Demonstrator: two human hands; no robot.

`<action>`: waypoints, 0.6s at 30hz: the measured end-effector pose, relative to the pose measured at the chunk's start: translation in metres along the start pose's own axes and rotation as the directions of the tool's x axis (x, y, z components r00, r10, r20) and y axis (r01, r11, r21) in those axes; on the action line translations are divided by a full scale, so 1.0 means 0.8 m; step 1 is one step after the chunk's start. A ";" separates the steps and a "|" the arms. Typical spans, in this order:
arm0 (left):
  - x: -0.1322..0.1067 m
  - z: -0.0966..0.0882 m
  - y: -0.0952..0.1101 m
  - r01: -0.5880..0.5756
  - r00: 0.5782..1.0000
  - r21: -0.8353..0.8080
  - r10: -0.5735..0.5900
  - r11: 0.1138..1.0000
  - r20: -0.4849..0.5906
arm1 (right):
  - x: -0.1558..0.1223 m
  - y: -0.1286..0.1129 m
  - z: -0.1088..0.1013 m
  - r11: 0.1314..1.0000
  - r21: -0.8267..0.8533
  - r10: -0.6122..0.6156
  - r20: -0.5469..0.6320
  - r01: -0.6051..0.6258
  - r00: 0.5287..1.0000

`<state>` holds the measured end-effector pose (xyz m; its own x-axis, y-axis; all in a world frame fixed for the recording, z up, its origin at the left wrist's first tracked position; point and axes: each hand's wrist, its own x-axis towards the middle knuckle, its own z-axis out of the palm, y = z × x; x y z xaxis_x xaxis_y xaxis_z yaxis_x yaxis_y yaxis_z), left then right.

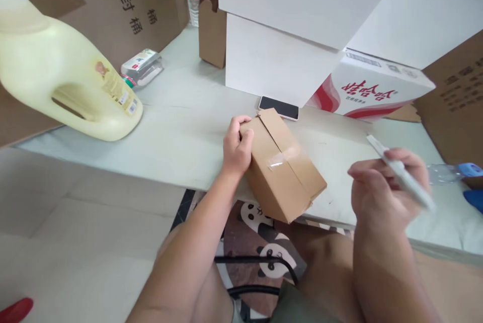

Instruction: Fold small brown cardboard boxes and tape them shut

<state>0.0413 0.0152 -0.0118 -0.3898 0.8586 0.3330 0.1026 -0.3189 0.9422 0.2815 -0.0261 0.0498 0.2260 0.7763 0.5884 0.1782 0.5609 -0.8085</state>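
My left hand (pixel 237 147) grips the left end of a small brown cardboard box (pixel 287 162), thumb on top and fingers around its far edge. The box is tilted over the table's front edge. A strip of clear tape (pixel 277 161) crosses the seam on its upper face. To the right of the box and apart from it, my right hand (pixel 388 187) is closed around a slim white utility knife (pixel 400 169). Its narrow tip points up and left, and motion blurs its rear end. A phone (pixel 279 107) lies flat just behind the box.
On the left of the pale-covered table (pixel 181 137) is a big yellow jug (pixel 71 71), near a clear bottle (pixel 143 67) lying down. White cartons (pixel 279 56) and a red-and-white carton (pixel 370 89) stand behind. A blue-capped bottle (pixel 449 173) lies at the right.
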 end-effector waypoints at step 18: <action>0.000 -0.003 0.002 0.040 0.999 -0.024 -0.040 0.999 0.010 | -0.019 -0.036 0.016 0.931 -0.350 0.123 0.562 0.100 0.818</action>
<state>0.0395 0.0136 -0.0105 -0.3840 0.8747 0.2956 0.0647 -0.2938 0.9537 0.2609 -0.0508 0.0641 -0.3315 0.8657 0.3751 0.5236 0.4995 -0.6902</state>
